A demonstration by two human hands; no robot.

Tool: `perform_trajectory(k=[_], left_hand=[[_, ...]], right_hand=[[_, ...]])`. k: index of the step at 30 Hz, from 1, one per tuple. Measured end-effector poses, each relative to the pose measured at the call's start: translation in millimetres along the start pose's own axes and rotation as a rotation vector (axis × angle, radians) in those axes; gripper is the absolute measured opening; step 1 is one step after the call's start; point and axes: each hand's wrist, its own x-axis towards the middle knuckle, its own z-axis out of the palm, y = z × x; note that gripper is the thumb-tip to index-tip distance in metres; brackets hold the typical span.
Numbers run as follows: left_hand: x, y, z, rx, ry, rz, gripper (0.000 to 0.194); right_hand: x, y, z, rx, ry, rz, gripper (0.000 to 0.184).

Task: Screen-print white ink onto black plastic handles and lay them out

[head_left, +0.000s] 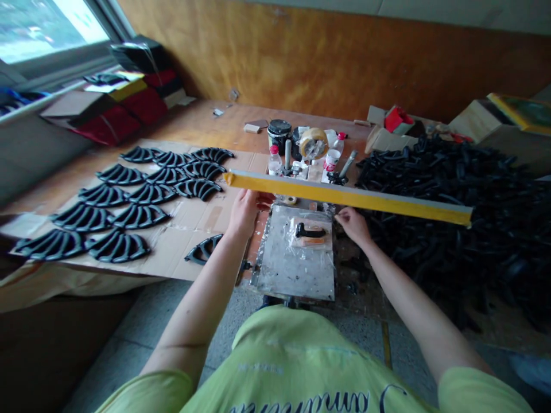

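Observation:
My left hand is at the left edge of a grey metal plate, below a long yellow-and-grey bar. Its fingers curl to the right into shadow; what they grip is unclear. On the plate's other side, my right hand pinches with thumb and fingertips near the far right corner; anything between them is too small to make out. A curved black handle-like piece lies on a small clear-taped base on the plate, between my hands and touched by neither.
Fanned groups of black pieces lie in rows on cardboard at left. A big heap of black pieces fills the right. Bottles, a dark tub, a tape roll and a cup stand behind the bar.

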Motion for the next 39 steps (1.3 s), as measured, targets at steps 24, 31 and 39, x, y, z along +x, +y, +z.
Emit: perform_trajectory(k=[24,31,39], left_hand=[[-137,-157,-248.7,0.61,0.517,-0.759,0.051],[-83,-171,-293.4,0.909,0.362,-0.757,0.045],[-56,-152,-296.2,1.195,0.359,-0.449,0.049]], right_hand=[[-54,-253,243,0.033,-0.665,-0.442,0.033],[-64,-278,285,0.061,-0.695,-0.283,0.043],[-64,-288,276,0.244,-0.848,-0.19,0.053]])
